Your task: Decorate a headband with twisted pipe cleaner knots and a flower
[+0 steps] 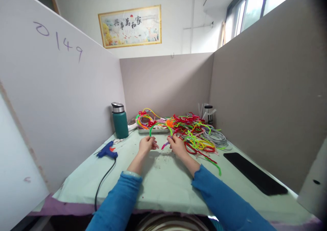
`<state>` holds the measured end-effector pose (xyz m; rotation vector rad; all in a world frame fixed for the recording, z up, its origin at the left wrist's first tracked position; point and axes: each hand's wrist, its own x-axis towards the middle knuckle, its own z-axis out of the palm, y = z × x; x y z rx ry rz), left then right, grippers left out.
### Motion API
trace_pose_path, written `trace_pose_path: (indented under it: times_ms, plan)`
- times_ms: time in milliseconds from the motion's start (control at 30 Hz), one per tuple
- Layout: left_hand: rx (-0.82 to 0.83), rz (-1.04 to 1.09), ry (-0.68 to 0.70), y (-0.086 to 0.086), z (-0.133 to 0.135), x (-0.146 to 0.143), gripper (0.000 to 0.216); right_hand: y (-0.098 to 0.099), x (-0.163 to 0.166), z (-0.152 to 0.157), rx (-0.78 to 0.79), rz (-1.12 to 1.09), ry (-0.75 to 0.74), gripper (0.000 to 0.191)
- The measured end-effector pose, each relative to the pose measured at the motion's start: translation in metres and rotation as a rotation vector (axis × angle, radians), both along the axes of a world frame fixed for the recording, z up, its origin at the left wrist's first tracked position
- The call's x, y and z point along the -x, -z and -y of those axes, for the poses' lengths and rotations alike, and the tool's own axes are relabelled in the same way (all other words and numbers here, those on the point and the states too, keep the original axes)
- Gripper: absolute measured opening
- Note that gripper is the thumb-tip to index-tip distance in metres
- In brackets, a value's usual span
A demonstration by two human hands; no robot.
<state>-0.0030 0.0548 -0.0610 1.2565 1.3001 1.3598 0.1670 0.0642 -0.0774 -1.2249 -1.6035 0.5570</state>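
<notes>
My left hand (pixel 147 144) and my right hand (pixel 177 145) are both closed on the two ends of a green arched headband (pixel 158 124) wrapped in pipe cleaner, held upright over the pale green table cover (pixel 163 183). A pink pipe cleaner end (pixel 165 144) sticks out beside my right hand's fingers. An orange fuzzy piece (pixel 169 123) sits near the top of the arch. Just behind and to the right of my right hand lies a heap of coloured pipe cleaners (pixel 196 132).
A green flask (pixel 120 121) stands at the back left. A blue glue gun (pixel 107 151) with a black cord lies on the left. A metal tray (pixel 153 130) holds finished bands. A black flat slab (pixel 255 173) lies at the right. Partition walls surround the table.
</notes>
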Motion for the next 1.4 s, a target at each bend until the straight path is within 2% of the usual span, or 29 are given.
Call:
trace_pose_path:
  times_ms: [133,300,500,833,1067,1267,1400]
  plan:
    - [0.023,-0.152,-0.043,0.003,-0.002,0.003,0.015,0.002,-0.004,-0.002,-0.002,0.251,0.103,0.024]
    - [0.038,-0.245,-0.108,0.001,0.001,0.002,0.012,0.005,-0.005,-0.006,0.05,0.344,0.115,0.024]
    - [0.04,-0.311,-0.123,0.006,-0.001,0.003,0.012,0.004,-0.005,-0.004,0.063,0.345,0.138,0.023]
    - [0.071,-0.303,-0.116,0.01,-0.006,0.003,0.013,0.0,-0.005,-0.001,0.093,0.419,0.131,0.024]
    - [-0.023,-0.252,-0.107,0.012,-0.008,0.004,0.015,0.0,-0.005,-0.001,0.105,0.357,0.125,0.025]
    - [0.026,-0.216,-0.116,0.006,-0.002,0.002,0.018,0.001,-0.005,-0.002,0.09,0.32,0.137,0.023]
    - [0.01,-0.188,-0.102,0.005,-0.003,0.002,0.02,0.002,-0.006,-0.003,0.091,0.217,0.07,0.026]
